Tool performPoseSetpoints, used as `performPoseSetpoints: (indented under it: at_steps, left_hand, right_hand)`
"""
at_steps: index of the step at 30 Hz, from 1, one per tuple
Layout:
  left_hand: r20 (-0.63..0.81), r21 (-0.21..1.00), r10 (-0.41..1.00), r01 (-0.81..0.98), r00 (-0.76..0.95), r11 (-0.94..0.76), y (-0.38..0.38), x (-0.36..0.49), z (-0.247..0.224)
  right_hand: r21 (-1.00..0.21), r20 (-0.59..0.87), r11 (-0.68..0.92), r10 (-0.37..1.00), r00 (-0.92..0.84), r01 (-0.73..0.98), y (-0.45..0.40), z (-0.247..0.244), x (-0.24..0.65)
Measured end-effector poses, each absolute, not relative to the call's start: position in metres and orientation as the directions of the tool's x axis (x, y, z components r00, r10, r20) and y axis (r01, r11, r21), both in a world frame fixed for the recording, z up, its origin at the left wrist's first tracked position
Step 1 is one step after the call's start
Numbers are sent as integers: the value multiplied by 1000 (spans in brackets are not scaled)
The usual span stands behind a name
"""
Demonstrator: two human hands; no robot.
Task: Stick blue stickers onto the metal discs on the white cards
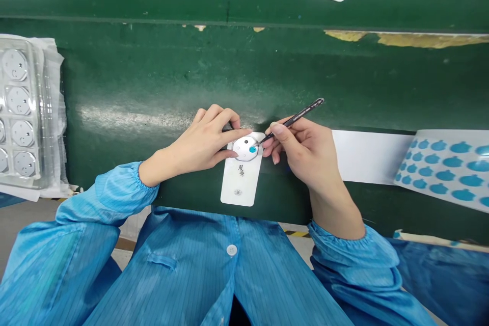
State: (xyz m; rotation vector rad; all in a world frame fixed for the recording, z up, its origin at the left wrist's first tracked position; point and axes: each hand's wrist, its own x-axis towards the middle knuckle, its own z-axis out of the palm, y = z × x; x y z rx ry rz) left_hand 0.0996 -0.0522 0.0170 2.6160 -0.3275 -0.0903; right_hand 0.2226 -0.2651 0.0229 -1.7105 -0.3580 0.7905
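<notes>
While the green table (pixel 153 76) held a sticker sheet (pixel 443 170) (lots still on), the left hand (pixel 202 140) and right hand (pixel 309 150) shared a white card (pixel 241 186): right fingers pinched a black tool (pixel 303 112), left ones gripped the disc (pixel 240 148) on top, its blue dot (pixel 252 150) maybe nearly done.

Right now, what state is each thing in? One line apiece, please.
Left hand: touching disc
Right hand: grip closed on tweezers
Tweezers: tip at blue dot
Blue dot: on disc
Disc: on card
Card: flat on table
Tray: holding discs
Sheet: curved, bearing stickers
Table: chipped
</notes>
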Motion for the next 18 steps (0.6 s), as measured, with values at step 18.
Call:
performPoseSetpoints:
  at_steps: [18]
  left_hand:
    - [-2, 495, -248, -215, 969, -842, -52, 100, 18]
  right_hand:
    - [-944, -293, -305, 592, 751, -129, -265, 22, 219]
